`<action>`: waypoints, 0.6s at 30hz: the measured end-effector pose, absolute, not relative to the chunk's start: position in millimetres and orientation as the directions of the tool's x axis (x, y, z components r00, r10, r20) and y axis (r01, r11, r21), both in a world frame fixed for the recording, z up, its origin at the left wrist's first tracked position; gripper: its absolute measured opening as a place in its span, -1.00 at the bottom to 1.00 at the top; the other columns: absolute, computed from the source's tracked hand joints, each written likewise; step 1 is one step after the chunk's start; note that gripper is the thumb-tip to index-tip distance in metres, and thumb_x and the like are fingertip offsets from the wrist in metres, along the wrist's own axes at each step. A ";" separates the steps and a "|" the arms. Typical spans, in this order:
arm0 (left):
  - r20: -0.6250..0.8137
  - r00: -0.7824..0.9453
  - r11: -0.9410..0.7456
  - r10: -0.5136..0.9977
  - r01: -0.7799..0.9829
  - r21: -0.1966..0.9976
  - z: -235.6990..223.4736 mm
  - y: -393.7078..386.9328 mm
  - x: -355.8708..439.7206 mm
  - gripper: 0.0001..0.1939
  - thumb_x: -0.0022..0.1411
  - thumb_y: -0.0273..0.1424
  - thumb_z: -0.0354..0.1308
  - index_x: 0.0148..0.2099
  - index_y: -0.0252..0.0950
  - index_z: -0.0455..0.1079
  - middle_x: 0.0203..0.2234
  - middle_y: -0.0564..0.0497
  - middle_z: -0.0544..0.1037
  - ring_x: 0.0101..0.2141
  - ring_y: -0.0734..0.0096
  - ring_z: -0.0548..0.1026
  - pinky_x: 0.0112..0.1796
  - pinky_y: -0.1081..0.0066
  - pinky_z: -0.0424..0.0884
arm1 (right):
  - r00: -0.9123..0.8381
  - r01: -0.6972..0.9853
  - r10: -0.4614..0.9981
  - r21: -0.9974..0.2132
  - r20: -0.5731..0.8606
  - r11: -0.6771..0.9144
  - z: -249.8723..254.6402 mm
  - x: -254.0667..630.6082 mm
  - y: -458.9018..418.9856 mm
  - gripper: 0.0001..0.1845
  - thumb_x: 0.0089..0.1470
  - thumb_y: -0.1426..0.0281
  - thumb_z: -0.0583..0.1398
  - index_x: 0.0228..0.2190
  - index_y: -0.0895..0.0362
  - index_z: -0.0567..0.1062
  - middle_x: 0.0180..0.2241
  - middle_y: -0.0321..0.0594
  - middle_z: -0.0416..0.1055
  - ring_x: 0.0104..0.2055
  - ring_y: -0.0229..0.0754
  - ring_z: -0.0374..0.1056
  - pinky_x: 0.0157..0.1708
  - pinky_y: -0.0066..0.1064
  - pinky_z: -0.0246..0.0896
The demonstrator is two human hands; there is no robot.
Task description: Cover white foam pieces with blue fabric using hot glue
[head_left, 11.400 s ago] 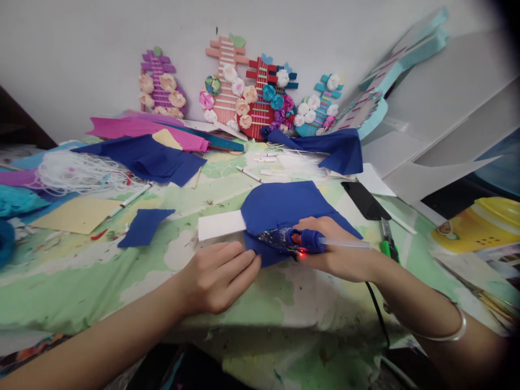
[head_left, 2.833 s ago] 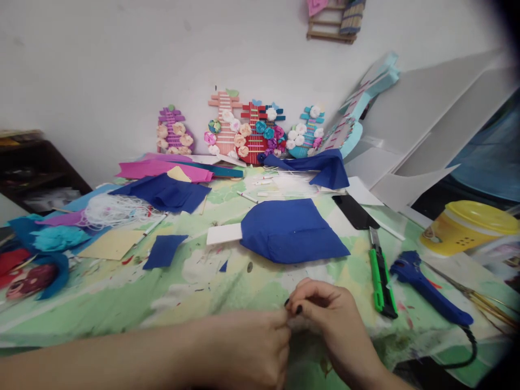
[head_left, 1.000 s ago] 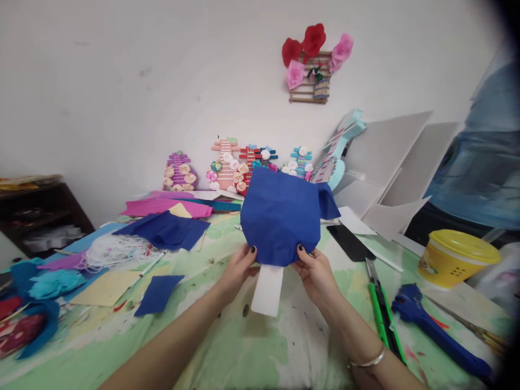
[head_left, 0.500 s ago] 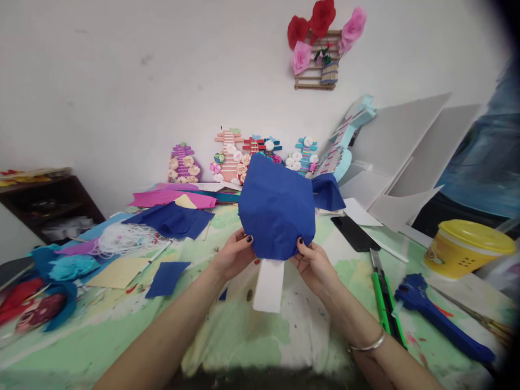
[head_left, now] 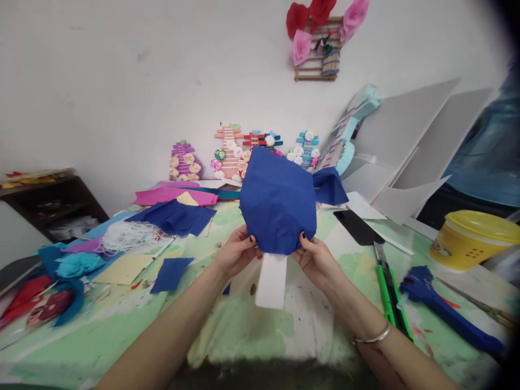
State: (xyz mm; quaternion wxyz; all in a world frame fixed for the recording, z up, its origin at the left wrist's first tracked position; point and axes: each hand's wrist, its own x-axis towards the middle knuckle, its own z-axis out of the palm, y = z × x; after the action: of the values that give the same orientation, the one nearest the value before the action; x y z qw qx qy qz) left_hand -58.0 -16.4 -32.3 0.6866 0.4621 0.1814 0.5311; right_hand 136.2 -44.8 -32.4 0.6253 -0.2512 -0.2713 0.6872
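Between my hands, above the table, is a piece covered in blue paper (head_left: 278, 200) with a flat, roughly many-sided face. A white strip (head_left: 271, 281) sticks out of its lower edge, pointing toward me. My left hand (head_left: 239, 250) pinches the lower left edge, thumb on the front and fingers behind. On the lower right edge, my right hand (head_left: 314, 254) grips the same way, with a bracelet on that wrist. What lies behind the blue face is hidden. A small blue paper square (head_left: 171, 274) rests on the cloth left of my left forearm.
At right lie a black phone (head_left: 358, 227), a green cutter knife (head_left: 390, 292), a blue glue gun (head_left: 447, 314) and a yellow tub (head_left: 473, 241). Blue paper (head_left: 174, 216) and white string (head_left: 128, 237) lie left. Decorated guitar shapes (head_left: 229, 151) stand along the wall; white boards (head_left: 418, 135) lean at right.
The view has tilted slightly down and shifted a little left. Both hands keep the same hold on the blue-covered piece, which stays nearly in place.
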 end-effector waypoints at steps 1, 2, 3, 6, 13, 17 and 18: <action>0.246 0.365 0.002 0.898 -0.562 0.827 -32.4 -16.1 -57.9 -0.76 -0.07 -0.38 0.40 -0.35 -0.29 0.42 -0.53 0.09 0.48 -0.50 0.52 0.43 -0.37 0.44 0.35 | -0.103 -0.724 0.995 -0.684 -0.017 -0.087 -32.2 136.3 -44.9 -0.76 -0.16 0.41 0.38 -0.37 0.19 0.51 -0.39 -0.22 0.56 -0.38 -0.24 0.47 -0.25 -0.40 0.40; 0.251 0.361 -0.005 0.898 -0.563 0.827 -32.7 -15.9 -57.5 -0.76 -0.07 -0.38 0.39 -0.35 -0.29 0.42 -0.53 0.10 0.48 -0.50 0.52 0.43 -0.37 0.44 0.35 | -0.113 -0.725 0.993 -0.681 -0.027 -0.101 -32.1 136.3 -45.2 -0.77 -0.15 0.41 0.38 -0.38 0.19 0.51 -0.41 -0.23 0.56 -0.39 -0.25 0.47 -0.26 -0.41 0.40; 0.255 0.358 -0.010 0.898 -0.563 0.826 -33.0 -15.7 -57.0 -0.77 -0.06 -0.38 0.39 -0.35 -0.28 0.42 -0.53 0.10 0.48 -0.51 0.53 0.43 -0.37 0.44 0.35 | -0.120 -0.727 0.992 -0.678 -0.034 -0.111 -31.9 136.2 -45.5 -0.78 -0.15 0.42 0.37 -0.40 0.20 0.51 -0.42 -0.24 0.55 -0.41 -0.26 0.46 -0.27 -0.43 0.40; 0.273 0.358 -0.025 0.893 -0.566 0.824 -34.2 -15.3 -55.4 -0.78 -0.05 -0.40 0.38 -0.33 -0.27 0.43 -0.55 0.12 0.47 -0.54 0.55 0.41 -0.41 0.47 0.34 | -0.132 -0.731 0.990 -0.670 -0.041 -0.125 -32.5 135.2 -46.3 -0.82 -0.14 0.43 0.37 -0.43 0.19 0.50 -0.44 -0.25 0.55 -0.42 -0.27 0.46 -0.29 -0.45 0.40; 0.297 0.302 -0.083 0.906 -0.562 0.823 -29.3 -17.8 -51.9 -0.74 -0.08 -0.38 0.39 -0.30 -0.26 0.44 -0.53 0.11 0.50 -0.54 0.54 0.42 -0.41 0.46 0.35 | -0.188 -0.733 0.979 -0.652 -0.077 -0.193 -41.1 130.2 -45.2 -0.84 -0.10 0.43 0.35 -0.41 0.20 0.50 -0.42 -0.22 0.55 -0.39 -0.27 0.47 -0.28 -0.46 0.39; 0.297 0.282 -0.083 0.912 -0.584 0.807 -23.2 -20.6 -50.0 -0.67 -0.11 -0.39 0.41 -0.24 -0.27 0.44 -0.43 0.07 0.53 -0.43 0.50 0.45 -0.31 0.43 0.37 | -0.186 -0.740 0.978 -0.641 -0.099 -0.205 -43.3 129.1 -43.3 -0.85 -0.07 0.44 0.33 -0.39 0.22 0.52 -0.39 -0.18 0.56 -0.38 -0.25 0.48 -0.27 -0.46 0.40; 0.294 0.279 -0.076 0.914 -0.596 0.800 -22.4 -20.9 -49.8 -0.68 -0.10 -0.40 0.41 -0.25 -0.27 0.44 -0.43 0.08 0.52 -0.42 0.51 0.45 -0.30 0.43 0.37 | -0.175 -0.747 0.980 -0.635 -0.099 -0.198 -43.3 129.2 -42.7 -0.87 -0.07 0.45 0.32 -0.39 0.21 0.52 -0.39 -0.18 0.56 -0.37 -0.26 0.48 -0.27 -0.46 0.40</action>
State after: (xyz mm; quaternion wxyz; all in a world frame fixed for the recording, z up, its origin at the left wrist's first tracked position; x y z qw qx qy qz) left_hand -49.8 -20.9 -22.4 0.6571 0.4558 0.1746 0.5745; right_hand 129.2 -42.7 -43.3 0.5901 -0.2530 -0.2300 0.7313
